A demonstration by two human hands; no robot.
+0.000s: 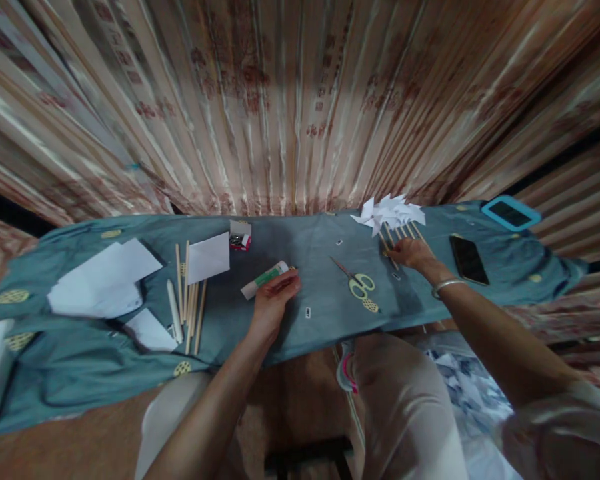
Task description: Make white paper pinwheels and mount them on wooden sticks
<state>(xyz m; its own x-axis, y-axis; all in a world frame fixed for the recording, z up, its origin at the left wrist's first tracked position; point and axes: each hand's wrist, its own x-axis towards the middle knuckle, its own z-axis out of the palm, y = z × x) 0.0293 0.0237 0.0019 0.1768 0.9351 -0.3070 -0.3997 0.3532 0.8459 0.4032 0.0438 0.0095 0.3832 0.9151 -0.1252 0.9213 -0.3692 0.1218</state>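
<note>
My left hand (277, 293) is over the table beside a green and white glue stick (270, 275), its fingers stretched to the right and close together. It partly covers the glue stick's lower edge; I cannot tell whether they touch. At the right, my right hand (413, 255), with a bangle on the wrist, has its fingers closed at the lower end of a wooden stick of the white paper pinwheels (391, 212). Several pinwheels lie overlapped in a row. Between my hands lie scissors (360, 285) with pale green handles, pointing up and left.
On the left are paper sheets (97, 283), wooden sticks (193, 313), a white pen-like tube (175, 310), a paper square (209, 259) and a small box (240, 237) of metal bits. A phone (469, 260) and a blue-framed device (511, 212) lie right. A bag of paper scraps (467, 383) sits below.
</note>
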